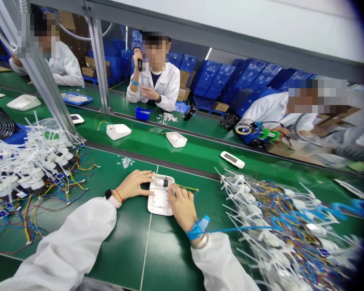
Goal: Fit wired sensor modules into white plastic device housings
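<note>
A white plastic housing (pixel 160 202) lies on the green table in front of me, its hollow side up. A small white-and-black cylindrical part (pixel 161 182) sits in its upper end, and yellow and red wires (pixel 188 188) run out to the right. My left hand (pixel 136 186) holds the housing's left edge, thumb and fingers apart around its upper left corner. My right hand (pixel 182 204) is at the housing's right edge beside the cylindrical part, fingers bent together; whatever is between the fingertips is hidden.
Piles of wired white parts lie left (pixel 33 169) and right (pixel 273 226). Small clear pieces (pixel 126 162) lie beyond my left hand. A green conveyor (pixel 145 145) carries white housings (pixel 118 131). A metal post (pixel 45 81) rises at left. Several people sit opposite. A blue cord reaches my right wrist.
</note>
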Available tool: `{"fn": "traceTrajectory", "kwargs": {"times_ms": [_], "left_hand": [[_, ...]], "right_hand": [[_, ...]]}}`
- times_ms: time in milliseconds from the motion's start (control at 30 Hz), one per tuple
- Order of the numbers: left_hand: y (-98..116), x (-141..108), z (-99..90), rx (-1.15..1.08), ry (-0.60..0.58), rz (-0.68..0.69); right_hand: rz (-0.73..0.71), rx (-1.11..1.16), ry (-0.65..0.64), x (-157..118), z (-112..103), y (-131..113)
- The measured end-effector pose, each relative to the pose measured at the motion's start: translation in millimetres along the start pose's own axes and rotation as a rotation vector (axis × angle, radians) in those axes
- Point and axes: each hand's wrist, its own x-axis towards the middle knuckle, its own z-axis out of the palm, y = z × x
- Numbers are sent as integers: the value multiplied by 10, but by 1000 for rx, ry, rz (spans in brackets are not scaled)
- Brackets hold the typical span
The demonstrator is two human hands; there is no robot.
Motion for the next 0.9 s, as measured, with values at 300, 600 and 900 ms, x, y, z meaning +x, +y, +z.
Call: {"fn": "traceTrajectory", "kwargs": {"times_ms": [300, 600, 900], "left_hand": [[-7, 5, 6, -36, -3, -3], [0, 8, 6, -41, -5, -8], [-17, -5, 9, -3, 4, 12]], "right_hand": [[-39, 7, 45, 99, 40, 37], [-29, 120, 37, 110, 49, 51], [115, 195, 66, 54, 66, 48]]}}
